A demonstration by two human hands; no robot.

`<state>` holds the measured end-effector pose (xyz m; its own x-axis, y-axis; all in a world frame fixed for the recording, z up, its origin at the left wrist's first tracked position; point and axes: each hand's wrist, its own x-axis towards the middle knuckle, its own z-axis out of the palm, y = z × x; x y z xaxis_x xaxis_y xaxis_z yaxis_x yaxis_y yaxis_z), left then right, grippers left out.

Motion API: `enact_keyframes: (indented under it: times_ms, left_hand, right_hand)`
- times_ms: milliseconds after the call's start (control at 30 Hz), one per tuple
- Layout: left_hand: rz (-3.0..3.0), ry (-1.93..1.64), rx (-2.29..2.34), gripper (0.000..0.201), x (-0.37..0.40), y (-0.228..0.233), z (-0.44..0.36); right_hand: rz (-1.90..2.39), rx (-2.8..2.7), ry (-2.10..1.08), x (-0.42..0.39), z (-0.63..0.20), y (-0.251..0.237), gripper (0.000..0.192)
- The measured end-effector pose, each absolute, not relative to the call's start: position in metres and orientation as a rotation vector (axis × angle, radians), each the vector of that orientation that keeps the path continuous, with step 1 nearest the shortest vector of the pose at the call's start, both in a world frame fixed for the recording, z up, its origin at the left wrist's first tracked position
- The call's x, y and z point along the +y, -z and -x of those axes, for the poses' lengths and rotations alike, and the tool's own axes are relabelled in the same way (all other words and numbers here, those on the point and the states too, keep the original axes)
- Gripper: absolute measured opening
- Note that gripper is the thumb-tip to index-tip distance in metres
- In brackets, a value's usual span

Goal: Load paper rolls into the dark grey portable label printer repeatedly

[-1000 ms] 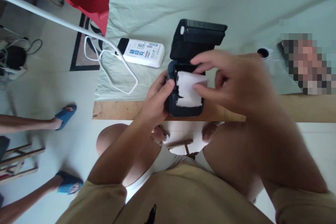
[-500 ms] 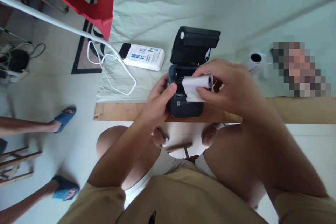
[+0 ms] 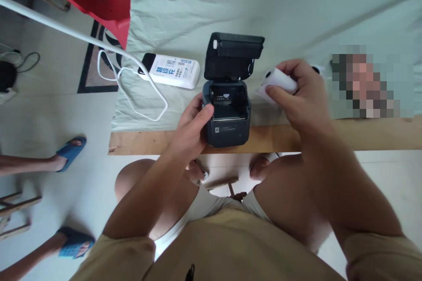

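Observation:
A small dark label printer stands at the table's front edge, its lid flipped up. Its paper bay shows bare, with a metal strip along the front. My left hand grips the printer's left side, thumb on the rim. To the right of the printer, my right hand holds a white paper roll between thumb and fingers, just above the cloth. The roll's dark core end faces left. Behind my right hand, another roll with a dark core is mostly hidden.
A white power bank with a white cable lies left of the printer on the pale green cloth. A pixelated item is at the right. A red chair and another person's slippered feet are at the left.
My right hand has lifted the paper roll out of the printer's bay and carried it right, turning it. My left hand stays on the printer. The whole view has shifted slightly.

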<state>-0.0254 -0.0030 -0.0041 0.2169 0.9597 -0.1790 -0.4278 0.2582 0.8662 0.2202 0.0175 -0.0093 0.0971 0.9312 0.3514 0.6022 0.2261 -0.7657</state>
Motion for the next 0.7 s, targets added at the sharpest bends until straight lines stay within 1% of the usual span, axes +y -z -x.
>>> enact_keyframes:
  times_ms: [167,233,333,367,500,600,700]
  left_hand:
    - [-0.773,-1.137,0.818,0.045,-0.002,0.006,0.025]
    - [-0.774,-1.14,0.807,0.044,-0.001,0.006,0.025]
    - [-0.769,-1.146,0.787,0.043,-0.002,0.005,0.024]
    - [-0.766,-1.146,0.778,0.042,-0.002,0.005,0.024]
    - [-0.76,-1.132,0.755,0.04,-0.003,0.004,0.025]
    - [-0.751,-1.135,0.76,0.04,-0.003,0.004,0.025]
    - [-0.744,-1.137,0.769,0.042,-0.004,0.004,0.024]
  right_hand:
    - [1.542,-1.69,-0.293,0.011,-0.207,-0.002,0.024]
    - [1.536,-1.714,-0.298,0.011,-0.208,-0.002,0.03]
    - [1.477,-1.722,-0.383,0.012,-0.212,0.004,0.042]
    - [1.474,-1.736,-0.396,0.013,-0.213,0.006,0.043]
    - [1.525,-1.799,-0.318,0.014,-0.211,0.011,0.035]
    - [1.426,-1.81,-0.256,0.006,-0.214,0.0,0.037]
    - [1.292,-1.672,-0.081,-0.003,-0.236,-0.018,0.037]
